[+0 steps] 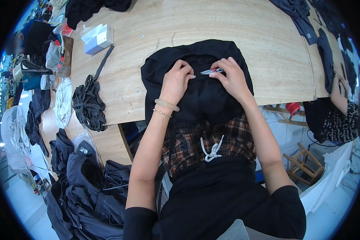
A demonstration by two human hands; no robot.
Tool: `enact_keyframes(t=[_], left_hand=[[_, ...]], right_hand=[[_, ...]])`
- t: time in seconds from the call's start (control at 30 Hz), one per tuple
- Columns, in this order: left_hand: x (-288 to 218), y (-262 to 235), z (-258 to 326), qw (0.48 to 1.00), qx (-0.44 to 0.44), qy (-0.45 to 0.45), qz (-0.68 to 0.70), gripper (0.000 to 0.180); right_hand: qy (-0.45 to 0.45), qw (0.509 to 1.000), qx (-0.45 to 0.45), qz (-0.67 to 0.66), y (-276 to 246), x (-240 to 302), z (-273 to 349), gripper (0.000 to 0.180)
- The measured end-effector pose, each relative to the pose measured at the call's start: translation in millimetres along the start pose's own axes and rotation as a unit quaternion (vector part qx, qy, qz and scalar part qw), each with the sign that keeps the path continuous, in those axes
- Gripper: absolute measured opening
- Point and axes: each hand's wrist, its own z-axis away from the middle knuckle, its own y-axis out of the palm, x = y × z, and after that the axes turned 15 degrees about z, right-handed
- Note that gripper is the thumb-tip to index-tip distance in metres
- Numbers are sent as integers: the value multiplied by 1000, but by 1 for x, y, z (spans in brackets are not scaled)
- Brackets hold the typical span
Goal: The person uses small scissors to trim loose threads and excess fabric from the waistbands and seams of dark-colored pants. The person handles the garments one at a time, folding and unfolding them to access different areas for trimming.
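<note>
A black garment (212, 96) lies over the near edge of the wooden table and hangs down over my lap. My left hand (177, 81) pinches its cloth near the opening, with thumb and fingers closed. To the right, my right hand (231, 77) grips small thread snips (209, 72) with silver blades and a bit of red. The blades point left, toward my left fingertips, and lie close over the black cloth. Most of the snips' handle is hidden in my right palm.
On the wooden table (268, 52) stand a tissue box (99, 39) and a bundle of dark straps (89, 102). Dark clothes (94, 192) are heaped at lower left. Another person's arm (339, 94) and a wooden stool (306, 164) are at right.
</note>
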Motion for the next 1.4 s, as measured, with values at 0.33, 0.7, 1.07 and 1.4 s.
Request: enact_keyframes(t=[0.33,0.7,1.07,1.4], left_hand=[[-4,-3,-11,997,-1,-72,3,6],[-4,-3,-13,998,-2,-62,-17,7],[-2,-7,-14,982,16,-169,85,13],[-4,-8,-15,983,16,-172,59,15]], right_hand=[[-50,996,-17,74,-3,20,-5,19],[-93,979,-36,177,0,39,-11,17],[15,996,-77,38,-8,14,1,21],[-36,991,-92,93,-4,22,-9,19]])
